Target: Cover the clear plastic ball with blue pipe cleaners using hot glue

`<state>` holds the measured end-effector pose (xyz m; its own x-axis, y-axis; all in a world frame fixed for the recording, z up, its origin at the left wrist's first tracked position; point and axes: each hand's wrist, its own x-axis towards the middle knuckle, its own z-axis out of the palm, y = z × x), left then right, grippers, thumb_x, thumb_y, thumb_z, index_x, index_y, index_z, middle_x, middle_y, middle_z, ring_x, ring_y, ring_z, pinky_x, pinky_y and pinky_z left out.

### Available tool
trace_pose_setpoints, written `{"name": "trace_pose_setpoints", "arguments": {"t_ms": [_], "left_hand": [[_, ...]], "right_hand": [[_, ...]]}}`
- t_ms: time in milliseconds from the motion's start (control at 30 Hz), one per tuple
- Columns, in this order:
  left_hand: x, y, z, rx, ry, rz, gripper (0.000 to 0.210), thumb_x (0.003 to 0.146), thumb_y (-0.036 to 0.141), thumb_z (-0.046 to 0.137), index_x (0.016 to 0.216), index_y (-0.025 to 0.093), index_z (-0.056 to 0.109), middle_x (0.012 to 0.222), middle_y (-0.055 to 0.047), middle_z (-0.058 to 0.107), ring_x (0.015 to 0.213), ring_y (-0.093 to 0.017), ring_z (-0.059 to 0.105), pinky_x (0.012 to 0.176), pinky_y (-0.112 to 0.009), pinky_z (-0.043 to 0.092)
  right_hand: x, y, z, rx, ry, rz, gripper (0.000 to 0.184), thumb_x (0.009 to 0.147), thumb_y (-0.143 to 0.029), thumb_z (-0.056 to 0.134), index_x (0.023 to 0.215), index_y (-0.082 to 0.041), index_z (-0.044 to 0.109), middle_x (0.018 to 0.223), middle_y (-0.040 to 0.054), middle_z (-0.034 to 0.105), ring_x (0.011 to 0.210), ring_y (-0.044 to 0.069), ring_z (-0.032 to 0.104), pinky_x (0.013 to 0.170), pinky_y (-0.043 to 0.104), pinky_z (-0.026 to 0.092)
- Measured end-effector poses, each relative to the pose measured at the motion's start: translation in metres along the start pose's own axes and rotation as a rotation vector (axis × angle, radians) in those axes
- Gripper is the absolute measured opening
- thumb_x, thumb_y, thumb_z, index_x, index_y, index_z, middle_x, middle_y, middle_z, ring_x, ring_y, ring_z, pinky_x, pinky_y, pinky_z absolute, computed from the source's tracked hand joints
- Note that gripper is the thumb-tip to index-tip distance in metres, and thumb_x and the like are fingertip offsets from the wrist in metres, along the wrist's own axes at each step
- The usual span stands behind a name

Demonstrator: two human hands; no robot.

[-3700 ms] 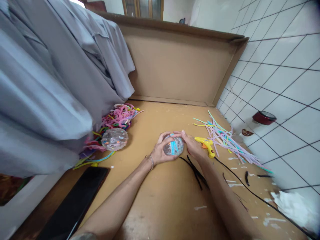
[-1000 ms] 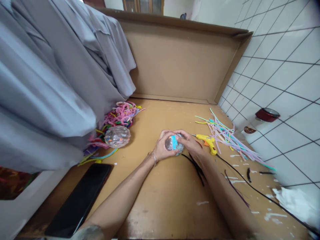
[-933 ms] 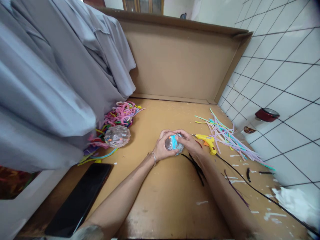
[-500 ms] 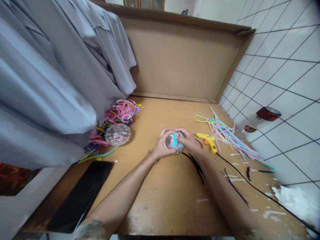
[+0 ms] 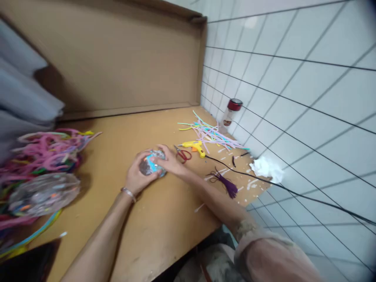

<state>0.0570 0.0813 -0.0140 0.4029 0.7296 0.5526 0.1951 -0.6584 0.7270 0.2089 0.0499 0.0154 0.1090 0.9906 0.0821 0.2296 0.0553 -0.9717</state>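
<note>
Both of my hands are wrapped round a small clear ball [image 5: 153, 163] with a bright blue patch and speckled bits on it. My left hand [image 5: 137, 174] cups its left side and underside. From the right, my right hand [image 5: 170, 161] grips it, with the thumb over the blue patch. Just right of the hands lie red-handled scissors [image 5: 183, 156] and a yellow glue gun [image 5: 194, 147] with a black cord. Part of the ball is hidden behind my fingers.
A larger clear ball [image 5: 45, 194] rests by tangled pink pipe cleaners [image 5: 49, 150] at left. Pastel pipe cleaners [image 5: 216, 135], a red-lidded jar [image 5: 230, 113], purple strands [image 5: 225, 182] and crumpled white tissue [image 5: 267, 169] lie right. A cardboard panel [image 5: 117, 58] stands behind; a black phone [image 5: 29, 262] lies front left.
The view has swung to the right, so everything sits further left in the picture. The scissors and the whole purple bundle now show clear of my right arm. Both hands still hold the ball.
</note>
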Motion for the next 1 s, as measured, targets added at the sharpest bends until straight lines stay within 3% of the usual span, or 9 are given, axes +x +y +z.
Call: {"name": "trace_pose_setpoints", "arguments": {"t_ms": [100, 233, 333, 400, 533, 600, 700, 867, 1000], "left_hand": [[0.0, 0.003, 0.0, 0.032, 0.006, 0.002, 0.056, 0.066, 0.042, 0.078, 0.113, 0.02, 0.056, 0.129, -0.01, 0.062, 0.123, -0.031, 0.06, 0.107, -0.054, 0.049], [-0.002, 0.002, 0.001, 0.042, 0.042, -0.002, 0.058, 0.063, 0.043, 0.079, 0.112, 0.021, 0.056, 0.128, -0.01, 0.063, 0.122, -0.033, 0.061, 0.105, -0.058, 0.049], [-0.001, 0.0, 0.002, 0.062, 0.048, 0.011, 0.057, 0.063, 0.042, 0.079, 0.112, 0.022, 0.057, 0.128, -0.011, 0.063, 0.122, -0.034, 0.061, 0.105, -0.058, 0.049], [0.0, -0.001, 0.001, 0.077, 0.051, 0.037, 0.056, 0.064, 0.042, 0.078, 0.111, 0.021, 0.057, 0.126, -0.012, 0.064, 0.12, -0.033, 0.063, 0.104, -0.057, 0.05], [0.003, 0.002, 0.0, 0.175, 0.086, 0.149, 0.056, 0.062, 0.042, 0.08, 0.108, 0.02, 0.059, 0.125, -0.014, 0.063, 0.12, -0.035, 0.062, 0.102, -0.058, 0.05], [0.003, 0.004, 0.0, 0.215, 0.112, 0.176, 0.057, 0.059, 0.043, 0.081, 0.107, 0.021, 0.06, 0.134, -0.016, 0.058, 0.126, -0.037, 0.058, 0.103, -0.059, 0.049], [0.003, 0.005, 0.0, 0.213, 0.141, 0.187, 0.055, 0.06, 0.042, 0.08, 0.107, 0.022, 0.06, 0.138, -0.017, 0.055, 0.13, -0.039, 0.055, 0.102, -0.06, 0.048], [0.002, 0.002, 0.001, 0.178, 0.132, 0.198, 0.057, 0.059, 0.04, 0.081, 0.108, 0.022, 0.058, 0.135, -0.018, 0.057, 0.13, -0.041, 0.055, 0.102, -0.062, 0.046], [0.004, 0.004, 0.001, 0.152, 0.147, 0.159, 0.057, 0.059, 0.041, 0.08, 0.107, 0.022, 0.057, 0.134, -0.018, 0.058, 0.128, -0.041, 0.056, 0.104, -0.064, 0.043]], "right_hand": [[-0.031, -0.017, -0.014, -0.227, 0.096, -0.097, 0.054, 0.081, -0.034, 0.073, 0.13, -0.021, 0.054, 0.135, 0.0113, 0.058, 0.129, 0.026, 0.05, 0.106, 0.042, 0.04], [-0.118, -0.026, -0.041, -0.506, 0.298, -0.416, 0.014, 0.093, -0.027, 0.057, 0.104, -0.024, 0.065, 0.112, 0.0054, 0.069, 0.109, 0.02, 0.061, 0.098, 0.041, 0.04], [-0.194, 0.0, -0.07, -0.704, 0.638, -0.556, 0.012, 0.09, -0.016, 0.056, 0.096, -0.023, 0.064, 0.089, 0.003, 0.069, 0.089, 0.019, 0.062, 0.086, 0.038, 0.042], [-0.236, 0.025, -0.1, -0.843, 0.83, -0.513, 0.014, 0.088, -0.016, 0.056, 0.098, -0.023, 0.064, 0.09, 0.0048, 0.069, 0.088, 0.021, 0.061, 0.083, 0.038, 0.042], [-0.276, 0.056, -0.183, -1.097, 1.113, -0.043, 0.025, 0.096, -0.023, 0.041, 0.103, -0.019, 0.065, 0.104, 0.0124, 0.069, 0.104, 0.028, 0.059, 0.089, 0.045, 0.042], [-0.273, 0.055, -0.225, -1.197, 1.083, 0.201, 0.034, 0.096, -0.024, 0.038, 0.117, -0.013, 0.061, 0.123, 0.0191, 0.063, 0.116, 0.033, 0.055, 0.092, 0.048, 0.042], [-0.252, 0.042, -0.266, -1.306, 0.807, 0.448, 0.042, 0.096, -0.018, 0.032, 0.132, -0.01, 0.053, 0.133, 0.0207, 0.057, 0.115, 0.031, 0.058, 0.09, 0.044, 0.046], [-0.224, 0.024, -0.28, -1.34, 0.572, 0.81, 0.041, 0.094, -0.024, 0.042, 0.132, -0.013, 0.053, 0.12, 0.0195, 0.062, 0.097, 0.028, 0.066, 0.075, 0.036, 0.048], [-0.226, 0.02, -0.284, -1.326, 0.518, 0.87, 0.029, 0.086, -0.031, 0.057, 0.105, -0.012, 0.067, 0.116, 0.0191, 0.063, 0.104, 0.029, 0.063, 0.078, 0.034, 0.046]]}}
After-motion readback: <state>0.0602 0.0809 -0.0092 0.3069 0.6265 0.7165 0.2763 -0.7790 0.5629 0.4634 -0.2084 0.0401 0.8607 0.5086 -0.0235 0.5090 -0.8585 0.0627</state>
